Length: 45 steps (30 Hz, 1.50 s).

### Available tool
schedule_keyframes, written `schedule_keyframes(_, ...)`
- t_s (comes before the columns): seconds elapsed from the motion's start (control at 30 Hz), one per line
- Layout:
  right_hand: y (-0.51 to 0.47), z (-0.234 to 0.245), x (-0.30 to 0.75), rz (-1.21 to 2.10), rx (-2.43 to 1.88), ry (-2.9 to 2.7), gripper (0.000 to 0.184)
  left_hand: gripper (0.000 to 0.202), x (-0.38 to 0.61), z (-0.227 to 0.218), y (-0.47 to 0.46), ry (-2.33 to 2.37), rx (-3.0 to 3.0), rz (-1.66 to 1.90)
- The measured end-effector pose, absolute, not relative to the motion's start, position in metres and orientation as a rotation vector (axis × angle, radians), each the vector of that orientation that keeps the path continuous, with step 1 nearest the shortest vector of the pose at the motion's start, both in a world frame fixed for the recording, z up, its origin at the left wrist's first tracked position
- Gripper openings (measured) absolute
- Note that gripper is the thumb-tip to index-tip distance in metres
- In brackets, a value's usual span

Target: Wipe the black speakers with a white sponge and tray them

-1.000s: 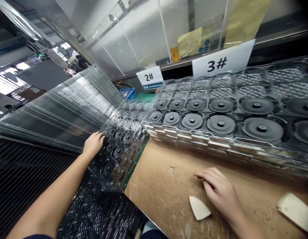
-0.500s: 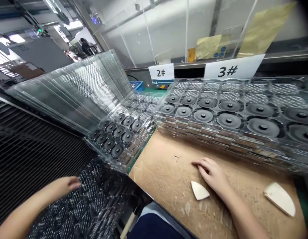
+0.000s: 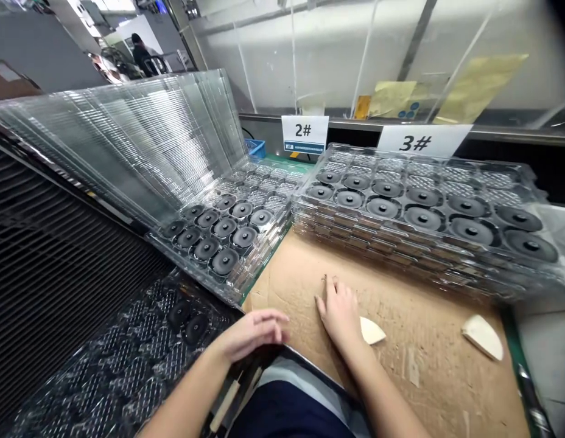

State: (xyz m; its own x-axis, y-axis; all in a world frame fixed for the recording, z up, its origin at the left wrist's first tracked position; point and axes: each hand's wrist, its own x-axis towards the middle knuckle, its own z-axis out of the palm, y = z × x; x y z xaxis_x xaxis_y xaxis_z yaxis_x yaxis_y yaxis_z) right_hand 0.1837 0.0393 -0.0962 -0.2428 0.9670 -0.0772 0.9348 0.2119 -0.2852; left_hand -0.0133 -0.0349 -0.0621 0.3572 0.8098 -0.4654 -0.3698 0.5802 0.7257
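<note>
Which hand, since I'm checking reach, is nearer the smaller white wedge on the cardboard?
The right hand is nearer: it sits at the left edge of the white wedge, apparently touching it. The left hand is farther left, at the edge of the cardboard.

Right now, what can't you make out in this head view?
Small print on the 2# card: too small to read.
Tray count in the stack under the 3# card: clear edges blur together.
Dark tray stack: cut off by the bottom edge.
Pale wedge: partly hidden by the right hand.
</note>
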Motion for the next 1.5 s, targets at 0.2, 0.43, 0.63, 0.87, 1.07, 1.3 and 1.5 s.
schedule_keyframes(0.2, 0.043, -0.095, 0.175, 0.314, -1.968, -2.348, 0.053, 0.015, 0.019, -0.101, 0.000, 0.745, 0.180, 1.206)
schedule_keyframes(0.43, 0.043, -0.096, 0.173, 0.263, -2.016, -2.355, 0.055, 0.019, 0.016, -0.105, -0.006, 0.641, 0.000, 1.218)
schedule_keyframes(0.63, 0.037, -0.099, 0.172, 0.218, -2.057, -2.324, 0.056, 0.021, 0.018, -0.107, -0.003, 0.610, -0.031, 1.221)
schedule_keyframes(0.87, 0.033, -0.104, 0.171, 0.203, -2.101, -2.277, 0.054, 0.024, 0.017, -0.108, -0.002, 0.602, -0.031, 1.204)
schedule_keyframes(1.07, 0.036, -0.105, 0.172, 0.211, -2.088, -2.279, 0.054, 0.027, 0.018, -0.107, -0.001, 0.612, -0.022, 1.202)
schedule_keyframes(1.3, 0.037, -0.103, 0.172, 0.206, -2.086, -2.283, 0.054, 0.028, 0.018, -0.106, -0.002, 0.615, -0.022, 1.200)
schedule_keyframes(1.5, 0.038, -0.102, 0.171, 0.197, -2.091, -2.288, 0.055, 0.027, 0.018, -0.107, -0.001, 0.609, -0.019, 1.195)
